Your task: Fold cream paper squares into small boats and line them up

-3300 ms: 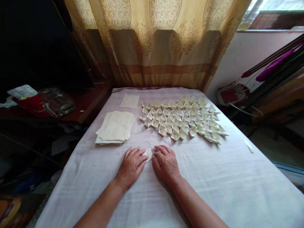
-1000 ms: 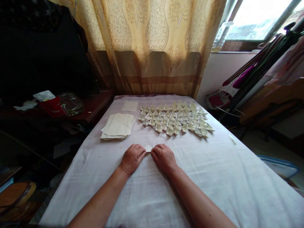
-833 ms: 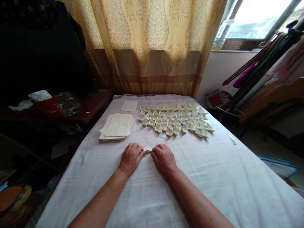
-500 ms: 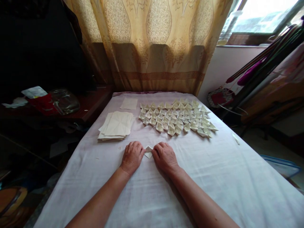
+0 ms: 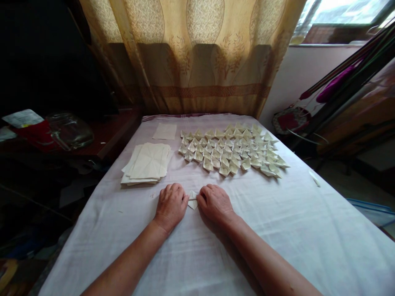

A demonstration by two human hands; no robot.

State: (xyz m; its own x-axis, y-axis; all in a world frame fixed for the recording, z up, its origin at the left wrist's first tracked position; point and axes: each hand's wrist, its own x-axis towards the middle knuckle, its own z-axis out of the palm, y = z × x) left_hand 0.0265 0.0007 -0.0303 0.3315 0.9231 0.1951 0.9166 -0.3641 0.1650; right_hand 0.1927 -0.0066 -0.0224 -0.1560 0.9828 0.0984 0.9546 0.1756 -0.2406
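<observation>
Left hand (image 5: 172, 204) and right hand (image 5: 215, 201) have curled, pinching folded paper (image 5: 193, 203); likely light, crease-prone, best held by its sides.

Pale folded paper (image 5: 193, 201), small and creased, and it's pinched at both ends, left hand (image 5: 171, 202) on one, right hand (image 5: 215, 201) on the other! The middle peeks out, one point aiming away, another pointing toward the person, a straight fold running across between them. Low over the white cloth (image 5: 188, 259), side corners hidden under fingers.
</observation>
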